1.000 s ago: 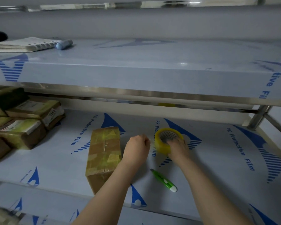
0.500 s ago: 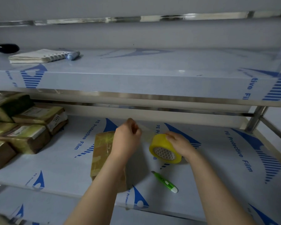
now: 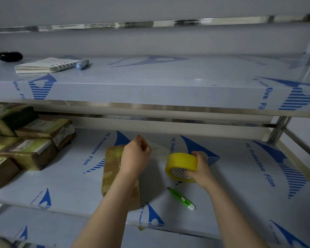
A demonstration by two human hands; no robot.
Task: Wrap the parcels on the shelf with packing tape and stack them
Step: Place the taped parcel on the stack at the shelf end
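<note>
A brown parcel partly covered in tape lies on the middle shelf, its near end hidden under my left forearm. My left hand hovers over its far end and pinches the free end of a clear tape strip. The strip stretches right to a yellow tape roll. My right hand grips that roll, with fingers through its core, just above the shelf.
A green utility knife lies on the shelf in front of the roll. Several wrapped parcels are stacked at the left. The upper shelf holds a notebook, a blue marker and a black object.
My left hand moved left and away from the roll, over the parcel, drawing out a strip of tape. My right hand lifted and turned the roll while it stayed in its grip.
</note>
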